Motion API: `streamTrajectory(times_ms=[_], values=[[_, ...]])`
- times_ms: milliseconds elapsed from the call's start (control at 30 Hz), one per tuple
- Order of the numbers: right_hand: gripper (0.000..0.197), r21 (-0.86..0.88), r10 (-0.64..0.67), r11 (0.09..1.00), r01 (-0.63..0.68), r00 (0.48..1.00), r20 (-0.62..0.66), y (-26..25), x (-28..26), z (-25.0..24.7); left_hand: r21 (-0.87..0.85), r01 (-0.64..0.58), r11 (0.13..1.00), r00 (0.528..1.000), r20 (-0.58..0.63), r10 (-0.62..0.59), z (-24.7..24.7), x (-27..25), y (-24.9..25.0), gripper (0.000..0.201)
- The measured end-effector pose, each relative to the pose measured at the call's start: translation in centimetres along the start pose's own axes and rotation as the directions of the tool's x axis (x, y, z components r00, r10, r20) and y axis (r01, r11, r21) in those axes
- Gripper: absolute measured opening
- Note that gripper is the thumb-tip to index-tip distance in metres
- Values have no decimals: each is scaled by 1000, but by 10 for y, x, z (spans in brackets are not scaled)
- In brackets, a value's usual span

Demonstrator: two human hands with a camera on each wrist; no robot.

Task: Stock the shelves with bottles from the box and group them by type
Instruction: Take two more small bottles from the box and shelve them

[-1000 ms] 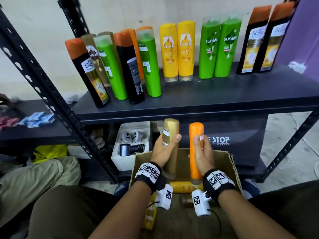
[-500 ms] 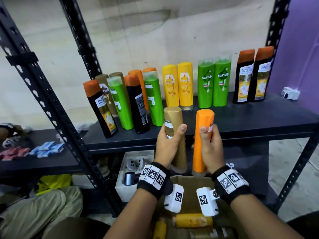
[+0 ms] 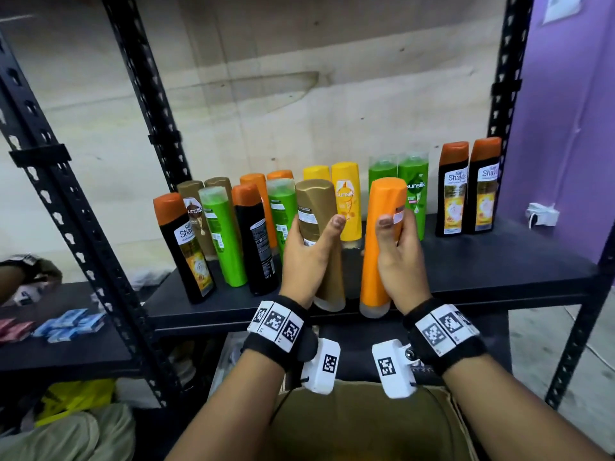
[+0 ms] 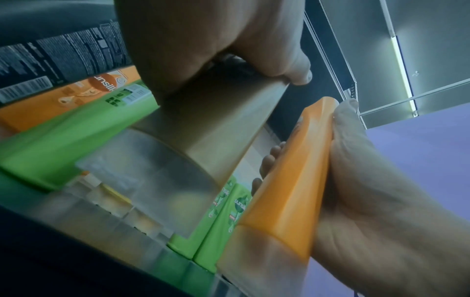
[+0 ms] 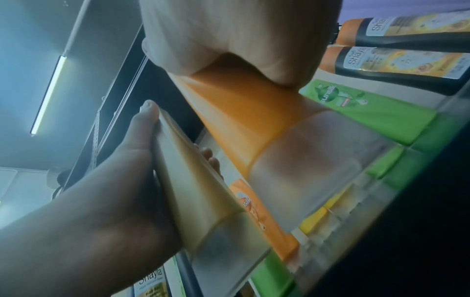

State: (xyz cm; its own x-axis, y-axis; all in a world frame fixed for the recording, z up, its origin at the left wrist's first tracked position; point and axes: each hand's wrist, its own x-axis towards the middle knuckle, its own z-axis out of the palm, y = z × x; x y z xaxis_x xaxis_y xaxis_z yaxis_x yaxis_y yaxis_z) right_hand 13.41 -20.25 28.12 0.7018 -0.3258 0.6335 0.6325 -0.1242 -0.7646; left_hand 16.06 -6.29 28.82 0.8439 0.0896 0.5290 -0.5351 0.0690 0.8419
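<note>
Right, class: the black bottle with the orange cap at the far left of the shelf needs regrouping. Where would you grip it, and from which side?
Grip the black bottle around its upper body, just below the orange cap, coming from the front-left. It leans back towards the gold bottle behind it, and a green bottle crowds its right, so only the front and left faces are free for the fingers.

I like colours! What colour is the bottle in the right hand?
Orange bottle, best in the head view.
</note>
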Motion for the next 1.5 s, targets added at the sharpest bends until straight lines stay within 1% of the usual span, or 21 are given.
streamTrajectory(times_ms=[67, 133, 200, 300, 367, 467, 533, 633, 733, 800, 867, 933, 1033, 1100, 1167, 1333, 1400, 1500], values=[[55, -7, -20, 1000, 21, 1000, 8, -6, 7, 2, 26, -12, 1000, 1000, -16, 12, 1, 6, -3, 56], [59, -13, 10, 1000, -10, 1000, 9, -5, 13, 4, 47, 3, 999, 1000, -23, -2, 0, 9, -9, 60], [64, -35, -3, 999, 2, 1000, -15, 0, 21, 6, 68, 6, 998, 999, -43, -3, 0, 12, -13, 61], [69, -45, -3, 999, 2, 1000, -17, 13, 27, 7, 68, 25, 997, 997, -70, -20, 0, 16, -22, 65], [69, -56, 2, 998, -3, 1000, -21, 22, 29, 9, 68, 28, 997, 997, -75, -23, 1, 17, -26, 65], [78, -82, -4, 997, 2, 1000, -23, 34, 32, 12, 73, 29, 997, 997, -74, -24, 2, 21, -33, 63], [77, -90, -21, 996, 20, 1000, -14, 44, 32, 15, 89, 25, 996, 996, -92, -17, 3, 24, -38, 63], [80, -110, -28, 994, 28, 1000, 5, 54, 33, 19, 121, -6, 993, 993, -117, 20, 5, 26, -45, 58], [79, -132, -34, 991, 33, 999, -7, 61, 32, 24, 150, -35, 988, 992, -118, 53, 7, 22, -54, 44], [79, -137, -41, 990, 39, 999, -8, 64, 29, 26, 170, -24, 985, 995, -93, 40, 7, 16, -65, 35], [79, -148, -31, 989, 30, 1000, -1, 67, 25, 26, 205, -2, 979, 997, -77, 18, 6, 7, -77, 31], [78, -162, -6, 987, 8, 1000, 16, 71, 21, 24, 239, -2, 971, 997, -75, 20, 4, 0, -83, 35], [75, -179, 65, 982, -53, 996, 62, 77, 12, 18, 259, 4, 966, 999, -41, 7, 1, -4, -82, 43], [65, -202, 91, 977, -70, 991, 97, 78, 7, 13, 295, 5, 956, 1000, -27, 4, -2, -5, -79, 44], [61, -248, 119, 965, -84, 984, 131, 78, 4, 7, 352, 12, 936, 1000, -21, -5, -5, -8, -77, 44], [69, -379, 111, 925, -21, 970, 217, 69, 4, -12, 498, 0, 867, 1000, 6, -4, -19, -16, -72, 49], [78, -416, 116, 909, 0, 960, 254, 64, 5, -18, 557, -16, 830, 1000, 10, 13, -24, -19, -69, 52], [95, -480, 144, 877, 10, 948, 283, 55, 6, -24, 604, -31, 797, 999, 24, 21, -27, -18, -60, 60]])
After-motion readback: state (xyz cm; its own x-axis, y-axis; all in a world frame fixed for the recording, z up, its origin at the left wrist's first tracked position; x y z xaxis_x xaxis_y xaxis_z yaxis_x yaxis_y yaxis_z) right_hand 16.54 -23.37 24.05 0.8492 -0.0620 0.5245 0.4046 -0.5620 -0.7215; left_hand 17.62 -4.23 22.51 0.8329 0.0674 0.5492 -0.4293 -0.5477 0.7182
